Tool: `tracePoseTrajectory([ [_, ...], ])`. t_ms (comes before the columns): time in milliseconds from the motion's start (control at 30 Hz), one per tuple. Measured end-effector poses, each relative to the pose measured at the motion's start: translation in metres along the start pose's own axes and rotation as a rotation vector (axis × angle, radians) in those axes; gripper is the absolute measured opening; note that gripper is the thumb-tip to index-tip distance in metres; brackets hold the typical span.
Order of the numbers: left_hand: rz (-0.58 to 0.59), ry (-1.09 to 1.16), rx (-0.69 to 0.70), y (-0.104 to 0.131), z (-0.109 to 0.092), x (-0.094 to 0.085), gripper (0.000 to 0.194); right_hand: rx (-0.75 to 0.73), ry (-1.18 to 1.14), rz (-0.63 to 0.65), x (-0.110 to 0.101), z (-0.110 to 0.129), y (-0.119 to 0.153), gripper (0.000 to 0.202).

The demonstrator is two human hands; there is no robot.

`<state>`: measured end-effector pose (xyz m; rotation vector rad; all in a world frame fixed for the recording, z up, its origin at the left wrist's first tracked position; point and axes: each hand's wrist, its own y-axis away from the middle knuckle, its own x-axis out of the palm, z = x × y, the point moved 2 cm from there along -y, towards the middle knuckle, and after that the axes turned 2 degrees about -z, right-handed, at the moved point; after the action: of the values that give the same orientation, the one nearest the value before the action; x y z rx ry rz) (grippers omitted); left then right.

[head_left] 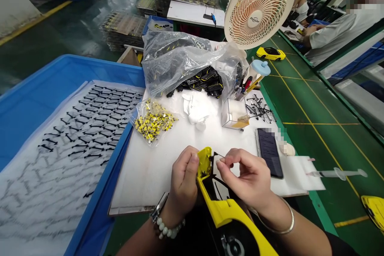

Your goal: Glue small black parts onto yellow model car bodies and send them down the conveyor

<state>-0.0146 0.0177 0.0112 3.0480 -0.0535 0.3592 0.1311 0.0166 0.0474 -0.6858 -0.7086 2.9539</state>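
A yellow toy car [222, 212] with black parts is tilted in front of me, its wheel towards my lap. My left hand [184, 176] is closed on the car's far end, thumb by a raised yellow panel [205, 162]. My right hand [247, 174] pinches a thin black part [219, 155] at the car's opening, beside that panel. Whether this part is joined to the car cannot be made out. Beyond my hands, on the white work surface [156, 168], lie a clear bag of small yellow and black parts [153, 122] and crumpled white tissue [196, 108].
At left stands a blue bin [99, 68] with rows of thin black parts. A plastic bag of black pieces [186, 64], a fan [258, 8], a small box [235, 114], a phone [269, 152] and a syringe [339, 173] surround the workspace. Another person [342, 34] sits at right.
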Motion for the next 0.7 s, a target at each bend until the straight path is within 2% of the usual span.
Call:
tracePoseTrajectory([
  [500,0.033,-0.034,0.019,0.001,-0.001,0.001,0.036,-0.079,0.052,-0.011,-0.002,0.001,-0.002,0.021],
  [700,0.052,-0.103,0.043,0.000,-0.002,-0.003,0.036,-0.139,0.219,0.078,-0.007,0.012,-0.010,0.017],
])
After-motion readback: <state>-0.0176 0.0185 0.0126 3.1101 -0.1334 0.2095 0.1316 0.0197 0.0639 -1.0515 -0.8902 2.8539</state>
